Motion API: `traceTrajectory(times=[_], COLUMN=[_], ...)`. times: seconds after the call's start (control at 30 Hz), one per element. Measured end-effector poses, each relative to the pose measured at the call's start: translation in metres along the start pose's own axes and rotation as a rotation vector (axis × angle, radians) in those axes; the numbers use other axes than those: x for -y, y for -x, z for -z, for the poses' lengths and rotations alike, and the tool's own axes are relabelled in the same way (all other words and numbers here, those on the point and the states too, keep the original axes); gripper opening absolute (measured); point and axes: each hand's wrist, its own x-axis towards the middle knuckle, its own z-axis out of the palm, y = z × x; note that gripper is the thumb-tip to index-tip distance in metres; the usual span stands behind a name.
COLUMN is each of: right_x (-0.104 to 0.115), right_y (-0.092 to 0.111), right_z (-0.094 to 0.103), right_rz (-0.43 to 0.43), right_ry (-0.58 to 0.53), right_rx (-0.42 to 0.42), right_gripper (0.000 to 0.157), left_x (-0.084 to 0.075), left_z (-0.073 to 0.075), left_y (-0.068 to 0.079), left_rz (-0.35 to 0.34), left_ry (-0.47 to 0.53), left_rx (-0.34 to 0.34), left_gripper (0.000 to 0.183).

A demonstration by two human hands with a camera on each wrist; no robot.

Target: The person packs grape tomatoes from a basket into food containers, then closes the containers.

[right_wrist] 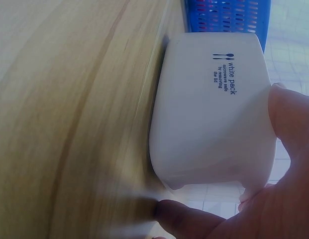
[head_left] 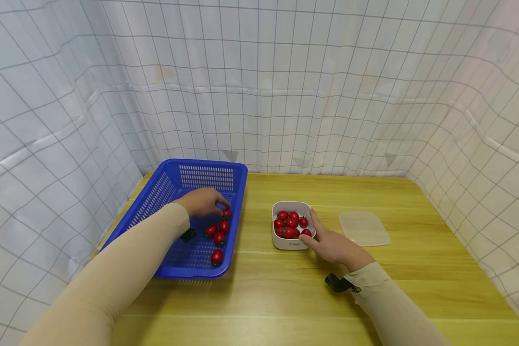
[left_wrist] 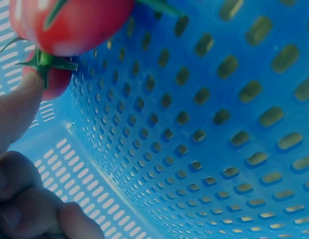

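Note:
In the head view, my left hand (head_left: 202, 202) reaches into a blue perforated basket (head_left: 240, 192). Its thumb and a finger are at a cherry tomato (head_left: 227, 214) by the right wall; the left wrist view shows one fingertip against that tomato's green stem (left_wrist: 44, 59), other fingers curled below. Several more tomatoes (head_left: 216, 257) lie nearer in the basket. My right hand (head_left: 333, 245) holds a small white container (head_left: 287, 244) by its right side, thumb at the rim and fingers along the outside wall. Several cherry tomatoes (head_left: 291, 222) sit in the container.
A translucent lid (head_left: 364, 228) lies flat right of the container on the wooden table (head_left: 259, 298). White grid-patterned curtains (head_left: 285, 96) enclose the back and both sides. The basket stands at the left of the table.

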Motion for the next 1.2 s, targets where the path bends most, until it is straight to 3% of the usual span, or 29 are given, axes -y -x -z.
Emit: traceTrajectory(times=[0.27, 0.53, 0.87, 1.2], right_x=[0.000, 0.001, 0.002, 0.001], right_y=[0.001, 0.002, 0.002, 0.003], right_z=[-0.001, 0.000, 0.001, 0.001], right_rz=[0.003, -0.001, -0.002, -0.009], right_ry=[-0.010, -0.016, -0.013, -0.019], right_rx=[0.002, 0.008, 0.007, 0.010], right_gripper=[0.099, 0.097, 0.097, 0.099], left_x=[-0.007, -0.014, -0.004, -0.008], left_z=[-0.002, -0.003, -0.003, -0.005], left_y=[0.001, 0.005, 0.002, 0.003], left_rz=[-0.010, 0.032, 0.037, 0.082], left_ry=[-0.007, -0.014, -0.004, 0.042], left_rx=[-0.048, -0.011, 0.006, 0.006], left_gripper=[0.027, 0.031, 0.037, 0.043])
